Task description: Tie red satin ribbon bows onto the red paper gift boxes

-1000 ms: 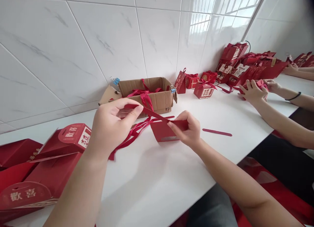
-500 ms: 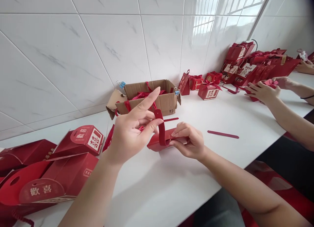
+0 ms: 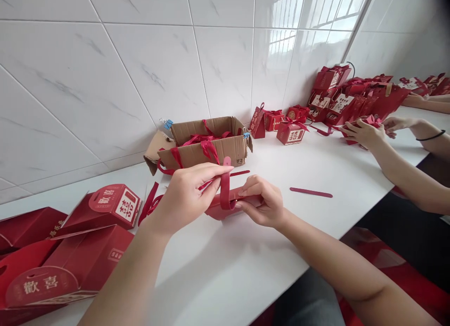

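Note:
My left hand [image 3: 186, 194] pinches a red ribbon [image 3: 225, 190] that wraps over a small red gift box [image 3: 220, 208] lying on the white table [image 3: 225, 260]. More of the ribbon trails left across the table behind my wrist. My right hand [image 3: 262, 201] grips the right side of the same small box, fingers pressed on its top. Both hands meet at the box in the middle of the view.
An open cardboard box [image 3: 207, 145] full of red ribbons stands by the tiled wall. Flat red cartons [image 3: 70, 251] lie at the left. A loose red strip [image 3: 311, 192] lies to the right. Another person's hands [image 3: 365, 131] work on a red box; finished boxes [image 3: 337, 98] are stacked behind.
My left hand drew the ribbon from a slanted stretch over the box, looped it down round it, and has now closed its fingers on the ribbon beside my right hand.

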The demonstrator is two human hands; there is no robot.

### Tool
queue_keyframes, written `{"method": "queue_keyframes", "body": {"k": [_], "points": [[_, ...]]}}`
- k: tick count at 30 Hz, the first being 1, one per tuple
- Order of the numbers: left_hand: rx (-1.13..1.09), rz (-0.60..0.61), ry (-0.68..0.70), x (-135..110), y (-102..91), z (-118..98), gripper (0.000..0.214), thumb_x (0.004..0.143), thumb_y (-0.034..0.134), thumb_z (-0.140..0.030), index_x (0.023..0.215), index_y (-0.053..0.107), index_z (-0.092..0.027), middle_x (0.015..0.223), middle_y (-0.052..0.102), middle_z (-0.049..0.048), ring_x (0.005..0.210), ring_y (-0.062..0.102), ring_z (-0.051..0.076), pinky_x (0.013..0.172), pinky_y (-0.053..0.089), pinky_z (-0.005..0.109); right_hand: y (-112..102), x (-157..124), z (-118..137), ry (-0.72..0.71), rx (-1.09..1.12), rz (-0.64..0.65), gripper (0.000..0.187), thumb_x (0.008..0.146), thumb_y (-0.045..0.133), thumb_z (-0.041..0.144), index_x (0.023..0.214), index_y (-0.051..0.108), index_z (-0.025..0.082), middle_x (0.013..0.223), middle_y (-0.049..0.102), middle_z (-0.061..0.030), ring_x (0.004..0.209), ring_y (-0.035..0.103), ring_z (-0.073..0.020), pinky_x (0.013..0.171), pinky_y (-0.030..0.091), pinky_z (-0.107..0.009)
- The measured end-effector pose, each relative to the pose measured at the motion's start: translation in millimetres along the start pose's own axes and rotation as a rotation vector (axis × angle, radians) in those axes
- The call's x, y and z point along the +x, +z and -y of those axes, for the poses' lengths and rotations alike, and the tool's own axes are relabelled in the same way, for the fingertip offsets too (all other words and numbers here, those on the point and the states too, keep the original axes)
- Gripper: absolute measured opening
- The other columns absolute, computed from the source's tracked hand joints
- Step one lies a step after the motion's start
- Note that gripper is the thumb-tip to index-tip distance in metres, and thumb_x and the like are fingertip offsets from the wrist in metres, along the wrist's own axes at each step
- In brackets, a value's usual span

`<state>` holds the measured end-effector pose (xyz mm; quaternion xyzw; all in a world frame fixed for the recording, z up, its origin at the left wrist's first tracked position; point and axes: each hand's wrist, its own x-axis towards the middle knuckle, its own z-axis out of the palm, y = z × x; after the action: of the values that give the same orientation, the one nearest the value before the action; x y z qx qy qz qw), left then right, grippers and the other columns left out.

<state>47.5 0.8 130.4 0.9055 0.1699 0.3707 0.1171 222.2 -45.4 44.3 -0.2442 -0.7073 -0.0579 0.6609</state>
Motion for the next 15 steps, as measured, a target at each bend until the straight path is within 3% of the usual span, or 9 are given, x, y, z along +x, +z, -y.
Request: {"method": "queue_keyframes", "body": {"k": [3,5,7,10,15], "points": [[0.035,-0.067,0.013,1.5,0.3,-1.3,0.026,0.087,0.052,-0.013,0.097,0.073,-0.025,0.099,0.068,0.0037,0.088,0.064,0.015,0.07,0.055,0.024,0.3,-0.7,0.3,-0.002,0.023,-0.005,0.016,0.08,0.065,0.017,0.093,0.056,0.021,0.069,0.056,-0.0007,0.057,0.053,-0.0131,0.052,0.046,-0.029],[-0.003,-0.09,-0.074,2.4,1.0,-3.9,0.023,0.087,0.054,-0.016,0.094,0.074,-0.024,0.105,0.067,0.005,0.094,0.064,0.018,0.076,0.056,0.027,0.2,-0.7,0.6,-0.002,0.026,-0.005,0.018,0.079,0.066,0.015,0.093,0.056,0.021,0.069,0.056,-0.0011,0.057,0.053,-0.0132,0.051,0.046,-0.029],[-0.127,-0.032,-0.251,3.0,1.6,-7.3,0.02,0.086,0.057,-0.022,0.097,0.074,-0.024,0.103,0.07,0.0045,0.095,0.065,0.02,0.081,0.057,0.031,-0.2,-0.4,0.5,-0.006,0.019,-0.006,0.018,0.079,0.066,0.015,0.093,0.056,0.021,0.069,0.057,-0.0011,0.057,0.053,-0.0135,0.051,0.046,-0.029],[-0.32,0.091,-0.485,3.6,2.4,-11.9,0.019,0.085,0.061,-0.028,0.097,0.074,-0.024,0.089,0.074,0.0028,0.084,0.069,0.02,0.074,0.058,0.029,-1.2,0.1,-0.3,-0.006,-0.001,-0.006,0.017,0.079,0.066,0.017,0.093,0.055,0.022,0.068,0.057,-0.0009,0.058,0.054,-0.0144,0.052,0.047,-0.031],[-0.413,0.164,-0.571,5.4,2.5,-15.3,0.018,0.078,0.067,-0.024,0.094,0.074,-0.021,0.082,0.074,0.0016,0.078,0.069,0.017,0.066,0.058,0.022,-2.4,0.3,-1.3,0.0,-0.014,-0.009,0.018,0.078,0.067,0.017,0.089,0.054,0.022,0.067,0.057,-0.001,0.059,0.055,-0.0148,0.053,0.049,-0.031]]}}
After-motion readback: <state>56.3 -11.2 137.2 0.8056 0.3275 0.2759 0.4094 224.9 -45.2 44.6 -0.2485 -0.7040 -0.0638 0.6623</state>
